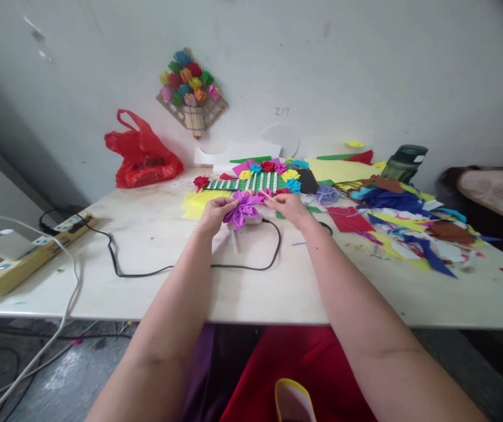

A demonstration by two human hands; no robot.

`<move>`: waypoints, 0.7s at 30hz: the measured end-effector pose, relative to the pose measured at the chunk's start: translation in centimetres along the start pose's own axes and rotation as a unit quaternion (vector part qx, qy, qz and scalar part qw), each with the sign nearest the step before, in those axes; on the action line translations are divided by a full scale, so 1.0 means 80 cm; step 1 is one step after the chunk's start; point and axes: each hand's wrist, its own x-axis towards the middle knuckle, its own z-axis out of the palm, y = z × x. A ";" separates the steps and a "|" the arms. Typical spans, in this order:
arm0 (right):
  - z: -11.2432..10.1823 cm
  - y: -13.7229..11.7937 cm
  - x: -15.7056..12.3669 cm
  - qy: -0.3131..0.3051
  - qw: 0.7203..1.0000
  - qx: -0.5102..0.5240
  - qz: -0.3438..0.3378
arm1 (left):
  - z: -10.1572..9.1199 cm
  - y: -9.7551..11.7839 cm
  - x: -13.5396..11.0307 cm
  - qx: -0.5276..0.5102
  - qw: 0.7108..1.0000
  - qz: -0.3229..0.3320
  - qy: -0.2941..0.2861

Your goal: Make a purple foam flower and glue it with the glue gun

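A purple crepe-paper flower (pixel 244 210) with spread petals is pinched at its left edge by my left hand (pixel 219 212). Just right of it, my right hand (pixel 290 210) has its fingertips closed on a thin pale stick (pixel 267 196) pointing toward the flower. Below the flower lies a white corded tool (pixel 256 220), perhaps a glue gun, mostly hidden. Behind both hands rests a guitar-shaped craft piece (pixel 257 183) with a green-and-white striped face. Red, yellow, blue and pink paper flowers edge it.
A black cord (pixel 158 272) crosses the table to a power strip (pixel 36 252) at left. A red plastic bag (pixel 146 153) stands at the back. Paper scraps (pixel 409 214) pile up at right beside a dark green bottle (pixel 404 163). Purple yarn (pixel 327 194) lies behind my right hand.
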 end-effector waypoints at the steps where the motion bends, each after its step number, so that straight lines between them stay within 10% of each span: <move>1: 0.001 -0.004 -0.001 -0.004 1.000 0.004 0.016 | 0.001 -0.001 0.000 0.002 1.000 0.001 0.002; 12: 0.010 -0.017 -0.001 -0.088 0.992 -0.085 0.004 | 0.015 -0.003 0.001 -0.005 0.999 0.013 0.035; 21: 0.014 -0.010 0.007 -0.007 0.992 -0.125 0.024 | 0.023 -0.007 -0.003 -0.016 1.000 0.009 -0.008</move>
